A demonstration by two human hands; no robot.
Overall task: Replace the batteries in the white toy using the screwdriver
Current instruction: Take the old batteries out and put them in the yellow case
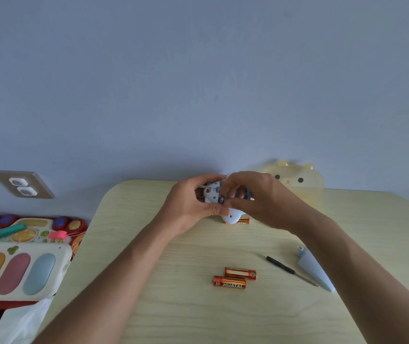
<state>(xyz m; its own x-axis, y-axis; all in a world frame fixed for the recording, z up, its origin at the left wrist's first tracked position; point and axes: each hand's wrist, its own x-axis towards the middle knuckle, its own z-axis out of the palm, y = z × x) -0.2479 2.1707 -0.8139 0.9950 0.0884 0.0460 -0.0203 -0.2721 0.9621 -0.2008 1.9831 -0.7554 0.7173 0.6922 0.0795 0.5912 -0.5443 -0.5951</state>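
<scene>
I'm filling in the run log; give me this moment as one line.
stage: battery swap | left hand: holds white toy | right hand: at toy | screwdriver: on table | two batteries: loose on table

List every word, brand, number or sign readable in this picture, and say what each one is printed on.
"HUATAI": white letters on the nearer orange-and-gold cylindrical battery lying on the pale wooden table.
Farther orange-and-gold battery beside it: a small mark at its end, too small to read.
Orange battery pack behind the white plastic toy: lettering partly hidden and blurred, unreadable.
White toy: a small red mark, no legible text.
</scene>
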